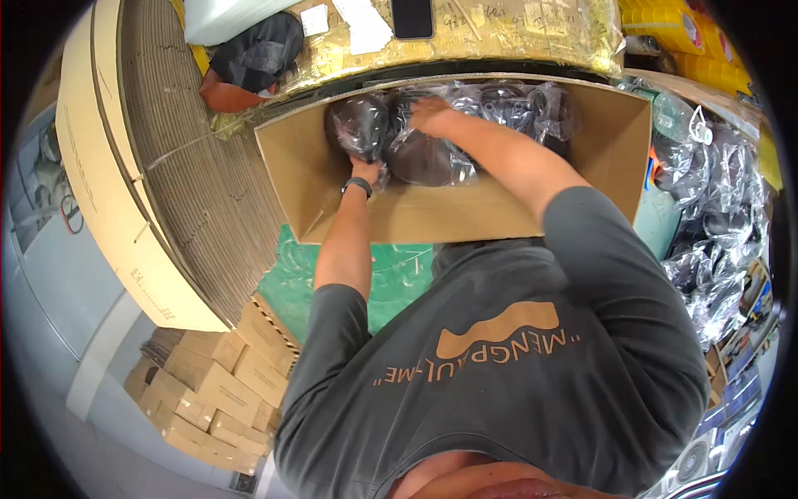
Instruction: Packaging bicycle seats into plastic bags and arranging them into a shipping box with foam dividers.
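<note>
An open cardboard box (pixel 465 218) in front of me holds several dark, rounded items in clear plastic bags; their exact kind does not show. My left hand (pixel 366 170) grips the lower end of the bagged dark item at the box's left (pixel 357 123); part of the fingers is hidden. Deeper in, my right hand (pixel 432 116) has its fingers bent onto the clear plastic of the neighbouring bagged item (pixel 422 158). More bagged dark parts (pixel 509 108) lie along the far side, right of that hand.
A tall stack of flattened cardboard (pixel 199 150) stands at the left. Behind the box, a taped surface (pixel 532 37) bears a phone (pixel 413 18), papers and a black bundle (pixel 259 51). More bagged dark items (pixel 723 224) are piled at right. Closed cartons (pixel 212 387) sit lower left.
</note>
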Demonstrator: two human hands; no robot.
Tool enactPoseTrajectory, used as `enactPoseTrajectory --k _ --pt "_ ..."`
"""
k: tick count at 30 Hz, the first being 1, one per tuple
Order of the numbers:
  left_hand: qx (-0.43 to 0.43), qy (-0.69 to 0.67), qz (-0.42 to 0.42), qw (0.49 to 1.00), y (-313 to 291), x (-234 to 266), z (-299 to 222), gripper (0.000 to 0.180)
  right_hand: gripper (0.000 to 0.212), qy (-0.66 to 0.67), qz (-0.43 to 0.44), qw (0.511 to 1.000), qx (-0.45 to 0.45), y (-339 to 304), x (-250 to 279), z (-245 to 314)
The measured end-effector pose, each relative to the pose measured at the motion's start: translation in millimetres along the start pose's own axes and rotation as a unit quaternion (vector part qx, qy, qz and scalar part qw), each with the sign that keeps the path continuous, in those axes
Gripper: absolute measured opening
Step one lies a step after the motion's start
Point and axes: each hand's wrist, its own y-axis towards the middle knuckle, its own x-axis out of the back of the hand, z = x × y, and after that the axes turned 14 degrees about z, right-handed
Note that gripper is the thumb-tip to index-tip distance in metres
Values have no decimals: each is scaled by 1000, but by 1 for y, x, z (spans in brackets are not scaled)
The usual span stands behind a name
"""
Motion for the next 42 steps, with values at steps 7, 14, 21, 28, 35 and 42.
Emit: enactPoseTrajectory --k 7,14,21,28,35,42 --pt "55 276 207 937 -47 -63 -92 62 49 230 -235 944 38 -18 -102 12" --pt "-98 327 174 924 -77 -87 -123 75 40 231 -608 759 33 -312 -235 -66" --pt "-205 335 268 879 -187 -284 -281 68 62 428 -657 210 -584 -465 -575 -266" --pt "-348 519 292 724 -315 -498 -415 57 71 820 -521 -216 91 -405 -670 -346" --pt "-394 520 341 677 -389 -649 -455 47 54 728 -600 -302 139 -458 -633 -313" --pt "15 39 502 864 -369 -762 -434 65 91 707 -684 -174 44 -507 -651 -203"
